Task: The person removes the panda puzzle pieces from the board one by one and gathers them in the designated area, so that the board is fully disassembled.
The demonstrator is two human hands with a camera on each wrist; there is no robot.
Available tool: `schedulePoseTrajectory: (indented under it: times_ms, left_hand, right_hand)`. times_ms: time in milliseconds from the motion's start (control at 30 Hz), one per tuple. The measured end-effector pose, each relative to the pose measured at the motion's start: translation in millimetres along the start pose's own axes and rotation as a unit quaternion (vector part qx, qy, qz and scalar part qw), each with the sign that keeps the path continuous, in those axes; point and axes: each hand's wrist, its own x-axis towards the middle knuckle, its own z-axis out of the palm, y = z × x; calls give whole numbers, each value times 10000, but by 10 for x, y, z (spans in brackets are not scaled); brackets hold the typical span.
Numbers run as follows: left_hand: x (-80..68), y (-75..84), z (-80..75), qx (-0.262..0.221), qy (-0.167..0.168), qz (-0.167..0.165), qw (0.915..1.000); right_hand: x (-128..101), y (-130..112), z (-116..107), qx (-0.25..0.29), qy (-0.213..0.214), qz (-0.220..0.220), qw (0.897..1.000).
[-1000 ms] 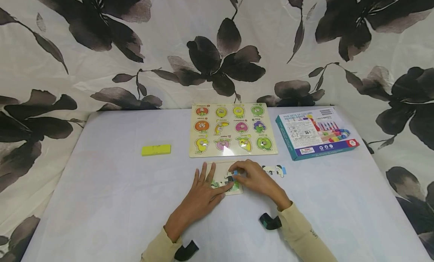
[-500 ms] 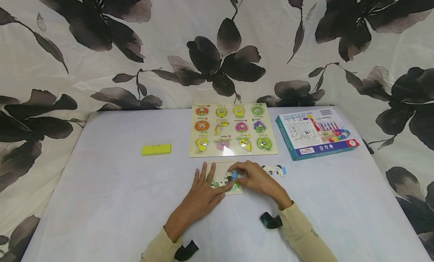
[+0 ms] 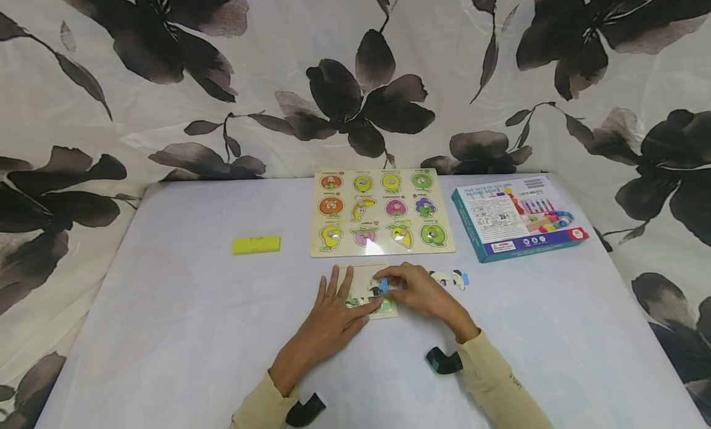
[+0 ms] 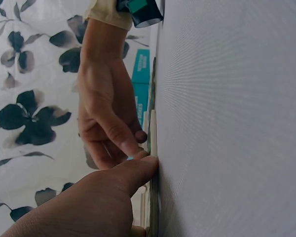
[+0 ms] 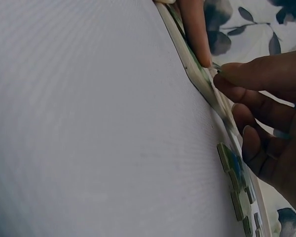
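Pinching a small puzzle piece (image 3: 383, 284) with blue on it, the right hand (image 3: 418, 289) works at the right side of a shallow puzzle tray (image 3: 360, 273). Grip narrow: thumb and fingertips meet on the piece, with part of it hidden behind them. Whether the piece is fully seated in the tray cannot be told.

Left hand (image 3: 332, 316): no grip, fingers spread and straight over the tray's left side, one finger reaching across its contents. Left wrist view shows the thumb against the tray edge.

Tray contents: green-printed pieces (image 3: 387, 306) along the near side; the far left portion shows bare wood.

Outside the tray, to the right of the right hand: loose pieces (image 3: 449, 279), black, white and blue, lying flat on the white tabletop (image 3: 166, 330).

Other containers: fruit board (image 3: 315, 244) just beyond the tray, bearing twelve fruit faces in three rows of four, all places filled. To its right, a flat printed box (image 3: 491, 222), contents hidden, label reading in part "FIVE SETS OF". To the board's left, well apart from the tray, a yellow block (image 3: 256, 245).
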Motion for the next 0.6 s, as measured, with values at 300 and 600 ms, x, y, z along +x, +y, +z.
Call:
schedulePoseTrajectory:
  times_ms: [300,600]
  left_hand:
    - [-10,1,-1,48,14,9,10000]
    - [-7,3,5,-18,33,-11,10000]
  right_hand:
    - [-18,18,-34,-16,144,-46,9999]
    - [-60,31,-156,273,341,18,9990]
